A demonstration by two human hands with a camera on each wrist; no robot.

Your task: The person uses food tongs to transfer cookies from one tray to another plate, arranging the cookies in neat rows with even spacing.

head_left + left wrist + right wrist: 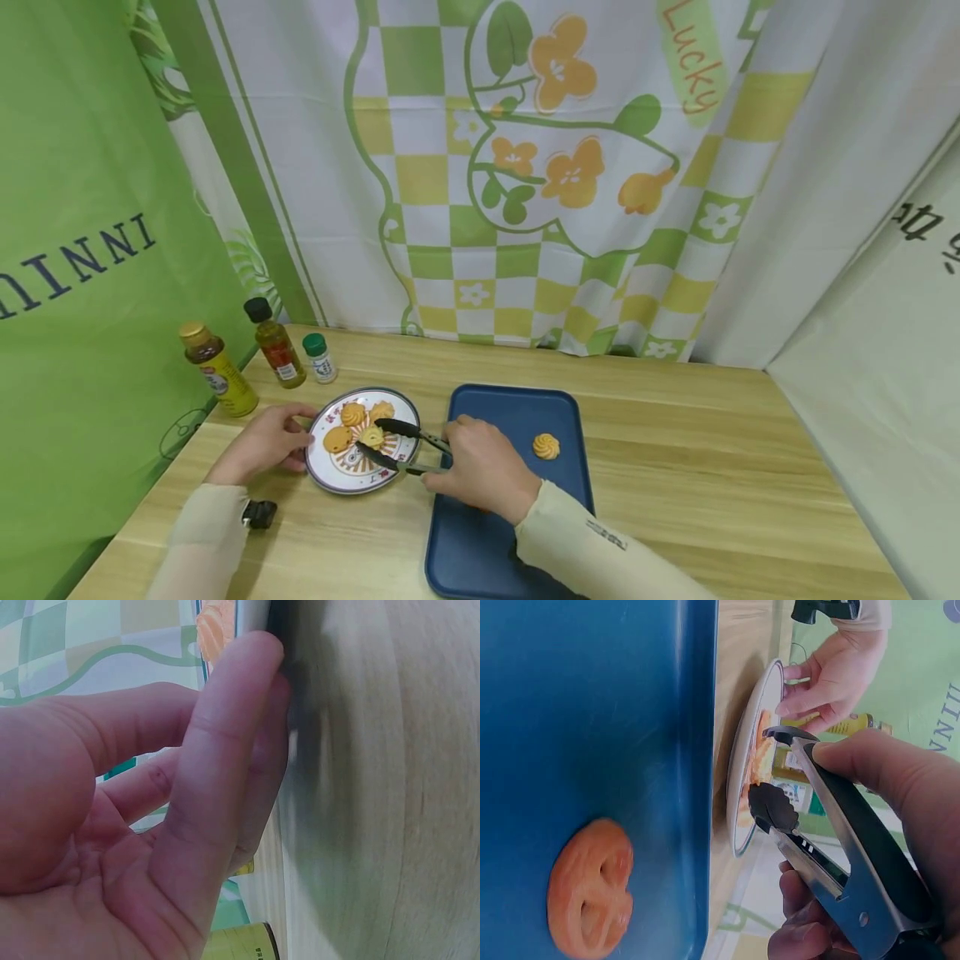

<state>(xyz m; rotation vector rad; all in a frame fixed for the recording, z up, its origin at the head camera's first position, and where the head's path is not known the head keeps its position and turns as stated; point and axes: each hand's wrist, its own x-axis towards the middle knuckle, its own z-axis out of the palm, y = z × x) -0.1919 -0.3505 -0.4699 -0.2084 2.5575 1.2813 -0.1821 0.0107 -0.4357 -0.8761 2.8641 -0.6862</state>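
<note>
My left hand (267, 443) holds the left rim of a round white plate (347, 483) with a dark edge, thumb and fingers at the rim. Several golden cookies (337, 439) lie on the plate. In my right hand (487, 467) are metal tongs (832, 847) with black tips. The tips are spread apart over the plate, on either side of a small pale swirl cookie (371, 437). A blue tray (513, 404) lies beneath my right hand and forearm. On it are a swirl cookie (546, 446) and a pretzel-shaped cookie (592, 889), the latter mostly hidden by my hand in the head view.
At the back left stand a yellow-labelled bottle (225, 379), a dark-capped oil bottle (277, 346) and a small green-capped shaker (320, 360). A patterned curtain (427, 192) hangs behind the wooden table (690, 467), and green cloth (75, 333) hangs at the left.
</note>
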